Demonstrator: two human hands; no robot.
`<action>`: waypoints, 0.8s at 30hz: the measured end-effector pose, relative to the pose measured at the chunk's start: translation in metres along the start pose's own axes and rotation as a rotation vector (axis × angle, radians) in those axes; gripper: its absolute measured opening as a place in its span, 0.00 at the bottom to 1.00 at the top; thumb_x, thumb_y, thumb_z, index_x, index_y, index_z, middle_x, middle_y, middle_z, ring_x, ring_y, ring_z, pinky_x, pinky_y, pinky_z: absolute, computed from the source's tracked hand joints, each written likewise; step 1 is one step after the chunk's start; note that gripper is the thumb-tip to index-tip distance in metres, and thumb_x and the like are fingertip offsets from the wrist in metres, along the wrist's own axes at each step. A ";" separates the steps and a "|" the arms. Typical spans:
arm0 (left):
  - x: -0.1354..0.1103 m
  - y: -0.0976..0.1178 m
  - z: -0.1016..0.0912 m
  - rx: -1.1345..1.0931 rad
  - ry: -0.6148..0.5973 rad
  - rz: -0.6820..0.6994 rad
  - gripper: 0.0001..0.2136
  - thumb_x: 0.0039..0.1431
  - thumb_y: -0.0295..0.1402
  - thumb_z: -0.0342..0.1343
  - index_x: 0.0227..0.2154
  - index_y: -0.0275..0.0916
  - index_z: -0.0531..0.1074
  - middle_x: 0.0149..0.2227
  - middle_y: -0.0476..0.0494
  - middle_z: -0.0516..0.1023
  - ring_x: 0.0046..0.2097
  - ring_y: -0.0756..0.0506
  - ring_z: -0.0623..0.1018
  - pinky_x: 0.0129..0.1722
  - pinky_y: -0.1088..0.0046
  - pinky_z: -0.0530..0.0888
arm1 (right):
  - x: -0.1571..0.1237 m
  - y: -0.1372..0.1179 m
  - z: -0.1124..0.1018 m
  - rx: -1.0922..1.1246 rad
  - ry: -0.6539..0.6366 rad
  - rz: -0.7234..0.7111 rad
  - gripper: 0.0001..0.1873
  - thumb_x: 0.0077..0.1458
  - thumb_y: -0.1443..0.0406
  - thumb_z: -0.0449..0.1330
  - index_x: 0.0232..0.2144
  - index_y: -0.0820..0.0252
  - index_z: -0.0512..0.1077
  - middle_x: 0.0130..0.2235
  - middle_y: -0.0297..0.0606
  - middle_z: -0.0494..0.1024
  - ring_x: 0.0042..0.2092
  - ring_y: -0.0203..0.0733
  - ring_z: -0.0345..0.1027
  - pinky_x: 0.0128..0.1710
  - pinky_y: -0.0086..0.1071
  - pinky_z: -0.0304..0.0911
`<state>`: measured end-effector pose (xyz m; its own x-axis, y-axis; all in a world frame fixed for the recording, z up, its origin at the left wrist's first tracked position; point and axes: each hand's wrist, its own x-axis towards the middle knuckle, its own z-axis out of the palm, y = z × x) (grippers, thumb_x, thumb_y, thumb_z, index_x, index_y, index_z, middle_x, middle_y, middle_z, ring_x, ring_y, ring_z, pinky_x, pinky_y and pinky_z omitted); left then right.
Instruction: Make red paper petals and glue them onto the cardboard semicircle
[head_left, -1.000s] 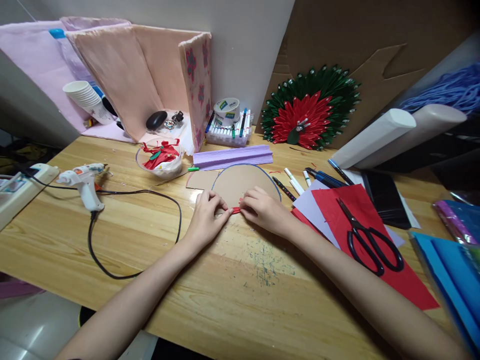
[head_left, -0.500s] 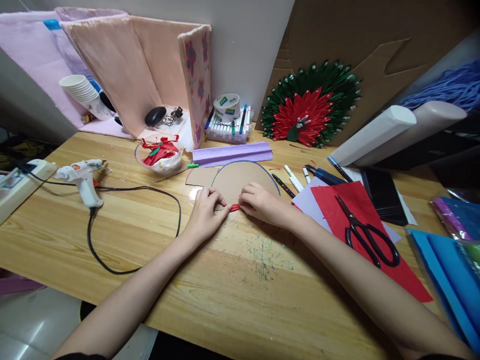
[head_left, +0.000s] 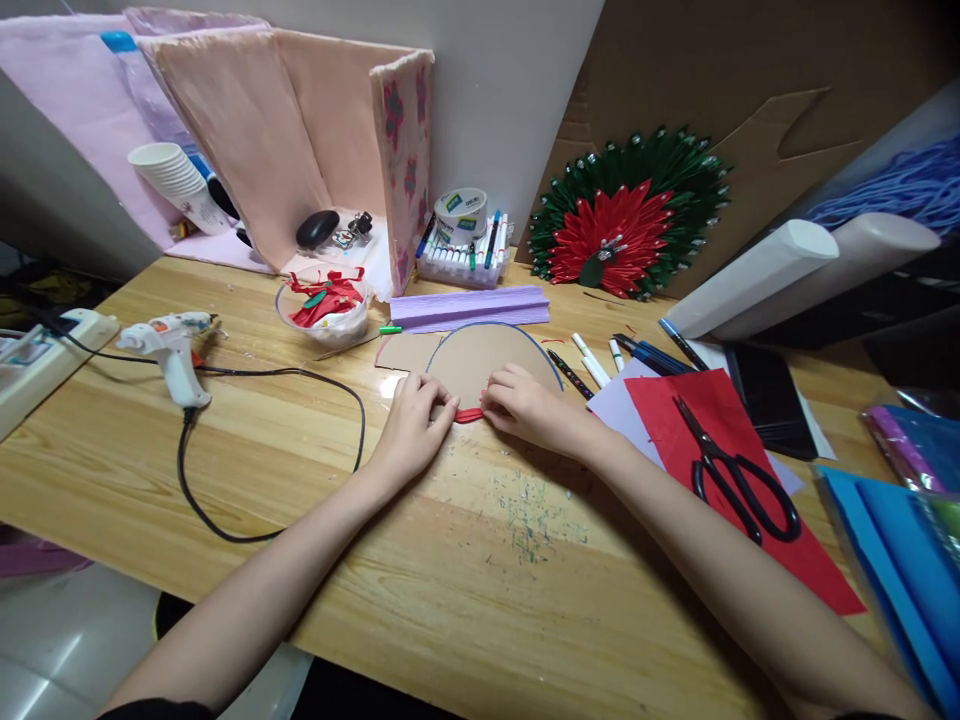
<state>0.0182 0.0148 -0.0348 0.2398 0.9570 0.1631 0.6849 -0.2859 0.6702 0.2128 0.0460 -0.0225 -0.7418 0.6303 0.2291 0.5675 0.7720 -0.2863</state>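
Between my hands is a small folded strip of red paper [head_left: 469, 415], at the near edge of a rounded cardboard piece [head_left: 487, 352] with a blue-marked rim. My left hand [head_left: 421, 415] pinches the strip's left end between thumb and fingers. The right end is in the closed fingers of my right hand [head_left: 523, 402]. Both hands partly cover the cardboard's lower part. A smaller cardboard scrap [head_left: 405, 352] lies beside it on the left. Behind it is a folded purple paper strip [head_left: 471, 309].
Scissors [head_left: 731, 470] lie on a red sheet [head_left: 652, 400] at the right. On the left are a glue gun [head_left: 176, 355] with its looping cord and a power strip [head_left: 56, 365]. A bowl of red scraps [head_left: 326, 310], markers [head_left: 589, 358] and a red-green paper flower [head_left: 619, 235] stand farther back.
My left hand has shifted slightly left, so more of the red strip shows between my fingers. Both hands keep their pinch. The whole view has shifted slightly.
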 end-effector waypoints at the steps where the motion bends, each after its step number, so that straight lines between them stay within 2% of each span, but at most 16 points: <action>1: 0.000 0.000 0.000 -0.003 0.002 -0.001 0.06 0.60 0.33 0.48 0.29 0.38 0.67 0.35 0.44 0.67 0.42 0.45 0.68 0.44 0.67 0.65 | 0.001 0.000 0.001 -0.016 -0.008 -0.001 0.08 0.55 0.72 0.53 0.27 0.64 0.71 0.30 0.42 0.71 0.34 0.41 0.60 0.34 0.32 0.59; 5: 0.001 0.001 -0.001 -0.010 0.004 -0.010 0.07 0.60 0.33 0.48 0.29 0.38 0.67 0.35 0.45 0.67 0.41 0.45 0.68 0.43 0.67 0.65 | 0.004 -0.003 -0.001 -0.049 -0.045 0.007 0.08 0.54 0.73 0.53 0.27 0.64 0.70 0.30 0.43 0.71 0.34 0.41 0.60 0.33 0.33 0.59; 9: 0.002 -0.002 -0.009 -0.004 0.012 -0.043 0.07 0.60 0.34 0.47 0.31 0.39 0.68 0.35 0.44 0.69 0.42 0.44 0.69 0.43 0.66 0.66 | -0.002 -0.001 -0.012 0.077 -0.006 0.067 0.05 0.56 0.70 0.54 0.29 0.63 0.69 0.32 0.42 0.72 0.36 0.41 0.62 0.37 0.33 0.60; 11: 0.001 -0.005 -0.014 0.041 0.052 -0.080 0.07 0.59 0.35 0.49 0.36 0.38 0.68 0.38 0.42 0.69 0.44 0.43 0.69 0.45 0.63 0.66 | -0.014 0.004 -0.018 0.128 0.089 0.212 0.05 0.58 0.68 0.53 0.32 0.62 0.69 0.34 0.41 0.72 0.38 0.42 0.64 0.38 0.35 0.61; 13: -0.001 -0.008 -0.017 0.100 0.094 -0.124 0.11 0.57 0.35 0.51 0.41 0.37 0.66 0.42 0.39 0.69 0.46 0.41 0.69 0.48 0.60 0.66 | -0.029 0.010 -0.020 0.133 0.195 0.418 0.05 0.58 0.67 0.52 0.34 0.61 0.68 0.35 0.42 0.72 0.38 0.43 0.65 0.39 0.37 0.62; 16: -0.003 -0.013 -0.017 0.130 0.092 -0.157 0.18 0.54 0.37 0.54 0.46 0.35 0.63 0.45 0.36 0.67 0.49 0.39 0.68 0.51 0.58 0.65 | -0.052 0.016 -0.018 0.151 0.246 0.603 0.05 0.57 0.68 0.52 0.35 0.61 0.67 0.36 0.42 0.72 0.38 0.44 0.67 0.38 0.39 0.64; 21: 0.000 -0.019 -0.014 0.092 0.022 -0.123 0.28 0.48 0.45 0.59 0.49 0.35 0.61 0.48 0.35 0.66 0.52 0.37 0.67 0.52 0.56 0.66 | -0.060 0.005 -0.008 0.281 0.244 0.573 0.06 0.55 0.70 0.53 0.36 0.60 0.67 0.38 0.43 0.72 0.40 0.43 0.68 0.42 0.38 0.66; 24: 0.003 -0.021 -0.013 0.039 0.038 -0.106 0.27 0.49 0.46 0.57 0.48 0.35 0.62 0.48 0.35 0.66 0.52 0.38 0.68 0.51 0.58 0.67 | -0.056 -0.005 -0.008 0.339 0.235 0.570 0.06 0.55 0.70 0.53 0.36 0.60 0.67 0.38 0.43 0.73 0.40 0.41 0.69 0.41 0.37 0.66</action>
<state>-0.0041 0.0240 -0.0392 0.1388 0.9829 0.1212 0.7314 -0.1842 0.6566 0.2544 0.0068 -0.0265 -0.2430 0.9597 0.1410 0.6736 0.2716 -0.6874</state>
